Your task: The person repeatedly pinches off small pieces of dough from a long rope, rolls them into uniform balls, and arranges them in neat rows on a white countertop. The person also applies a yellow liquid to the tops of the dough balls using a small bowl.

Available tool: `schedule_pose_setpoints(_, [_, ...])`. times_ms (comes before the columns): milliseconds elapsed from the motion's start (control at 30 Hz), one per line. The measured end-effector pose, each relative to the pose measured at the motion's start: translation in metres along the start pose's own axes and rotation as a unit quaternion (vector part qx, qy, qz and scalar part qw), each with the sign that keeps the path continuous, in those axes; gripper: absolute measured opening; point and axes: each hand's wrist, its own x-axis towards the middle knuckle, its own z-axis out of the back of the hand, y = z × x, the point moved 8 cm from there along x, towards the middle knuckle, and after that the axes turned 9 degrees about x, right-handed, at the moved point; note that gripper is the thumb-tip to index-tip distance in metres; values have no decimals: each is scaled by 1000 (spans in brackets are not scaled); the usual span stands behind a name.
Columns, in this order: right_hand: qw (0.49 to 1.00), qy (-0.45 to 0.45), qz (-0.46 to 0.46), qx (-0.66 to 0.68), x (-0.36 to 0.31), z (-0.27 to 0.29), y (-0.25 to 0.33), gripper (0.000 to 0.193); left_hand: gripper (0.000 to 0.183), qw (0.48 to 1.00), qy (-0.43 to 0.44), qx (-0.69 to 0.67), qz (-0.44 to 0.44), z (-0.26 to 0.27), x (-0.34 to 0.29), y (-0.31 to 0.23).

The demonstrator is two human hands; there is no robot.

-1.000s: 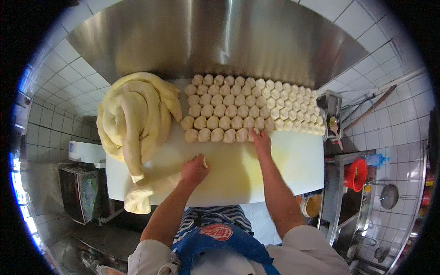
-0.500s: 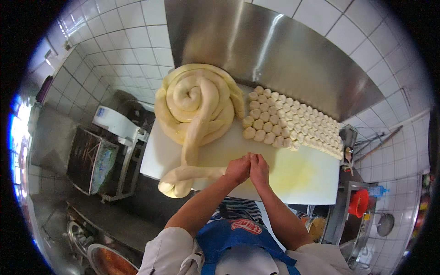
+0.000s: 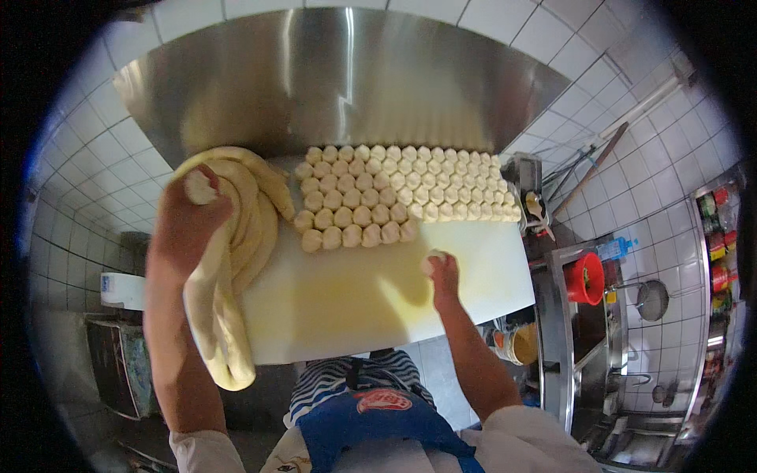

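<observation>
My left hand [image 3: 185,225] is raised on the left, closed round the end of a thick, pale dough rope [image 3: 217,315]. The torn end shows above my fingers, and the rope sags in a loop past the board's near edge. Behind it, the rest of the dough lies coiled in a heap [image 3: 256,205], partly hidden by my left hand. My right hand [image 3: 445,282], over the right part of the white board [image 3: 315,315], pinches a small dough piece [image 3: 430,264]. Rows of round dough pieces [image 3: 359,213] stand close together along the board's far side.
A steel splash panel [image 3: 339,79] rises behind the board. To the right are a metal counter with a red bucket [image 3: 583,277], a blue bottle [image 3: 617,248] and a hanging strainer [image 3: 652,299]. A white machine part [image 3: 122,290] stands left of the board.
My hands, together at the rope's end before, are now apart. My left hand has lifted the rope up and left; my right has a torn-off dough piece. The view has shifted right.
</observation>
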Motion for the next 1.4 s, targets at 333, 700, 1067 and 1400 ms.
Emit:
schedule_pose_setpoints(333, [983,168,-28,67,143,13,-62,55,32,947,304,88,-64,-444,-60,-85])
schedule_pose_setpoints(700, [965,136,65,-214,160,-3,-30,61,61,946,294,132,-28,-551,-107,-16])
schedule_pose_setpoints(1067, [935,97,167,-297,24,39,0,36,64,971,212,63,-86,-471,-130,-26])
schedule_pose_setpoints(1400, [907,133,123,-381,6,36,23,36,23,950,250,165,-87,-485,-119,-50])
